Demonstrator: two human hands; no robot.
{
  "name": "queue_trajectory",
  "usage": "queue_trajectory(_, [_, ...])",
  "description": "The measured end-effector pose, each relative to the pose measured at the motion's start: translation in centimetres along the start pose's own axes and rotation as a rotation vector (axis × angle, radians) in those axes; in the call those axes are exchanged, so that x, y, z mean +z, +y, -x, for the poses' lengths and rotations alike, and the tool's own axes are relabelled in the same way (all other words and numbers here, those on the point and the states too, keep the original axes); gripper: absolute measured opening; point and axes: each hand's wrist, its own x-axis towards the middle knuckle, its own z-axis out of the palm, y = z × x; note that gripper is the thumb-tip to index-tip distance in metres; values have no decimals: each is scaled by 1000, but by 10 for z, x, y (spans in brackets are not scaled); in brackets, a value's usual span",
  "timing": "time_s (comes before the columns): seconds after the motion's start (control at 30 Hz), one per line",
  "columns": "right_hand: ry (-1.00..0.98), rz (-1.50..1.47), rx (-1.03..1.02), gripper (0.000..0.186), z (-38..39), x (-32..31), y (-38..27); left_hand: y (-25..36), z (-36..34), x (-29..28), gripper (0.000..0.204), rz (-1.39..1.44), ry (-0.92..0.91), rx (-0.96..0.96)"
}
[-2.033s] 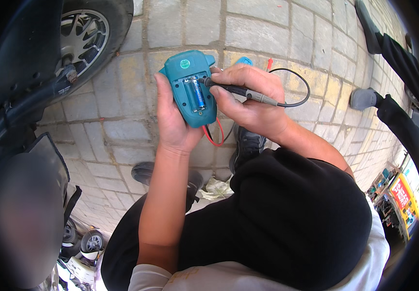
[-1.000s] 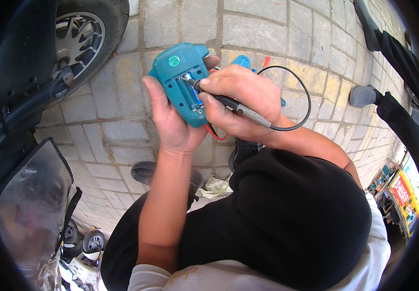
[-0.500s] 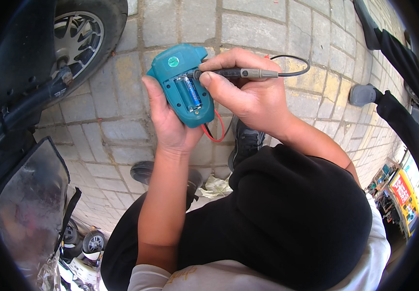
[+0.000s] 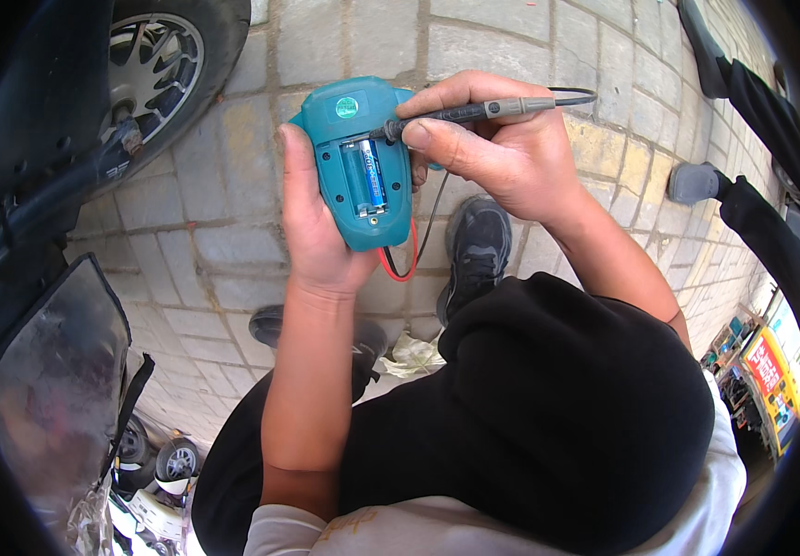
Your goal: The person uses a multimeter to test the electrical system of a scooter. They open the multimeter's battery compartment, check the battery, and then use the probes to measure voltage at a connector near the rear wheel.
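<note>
My left hand [image 4: 312, 222] is closed around a teal multimeter [image 4: 387, 230], its back facing up and a round green sticker near the top. The battery compartment [image 4: 356, 188] lies uncovered. One blue battery [image 4: 373, 174] sits in its right side, while the left side holds no battery. Pinched between thumb and fingers of my right hand [image 4: 534, 157] is a dark grey test probe [image 4: 488, 110]. Its tip end is at the upper right of the compartment; whether it touches metal cannot be made out. Red and black leads [image 4: 409, 264] loop out from the multimeter's lower end.
Grey paving bricks [image 4: 488, 51] cover the ground. A vehicle wheel [image 4: 154, 74] stands at the upper left, above a cloudy plastic sheet [image 4: 57, 380]. My dark shoe [image 4: 479, 246] is just below the hands. Another person's shoe [image 4: 693, 183] and dark trouser legs are at the right.
The multimeter has turned more upright and shifted slightly right. My right hand has moved a little up and to the right, with the probe now slanting upward.
</note>
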Motion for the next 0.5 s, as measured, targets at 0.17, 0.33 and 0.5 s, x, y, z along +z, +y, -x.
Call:
queue_trajectory(0.17, [-117,318,-412,14,-11,-8,1,6,2,9,76,-28,142,-7])
queue_trajectory(0.33, [-69,201,-262,15,-9,-2,-3,5,0,10,75,-57,151,-5])
queue_trajectory(0.5, [-23,-68,165,16,-2,-4,-10,3,-3,3,77,-102,73,-5])
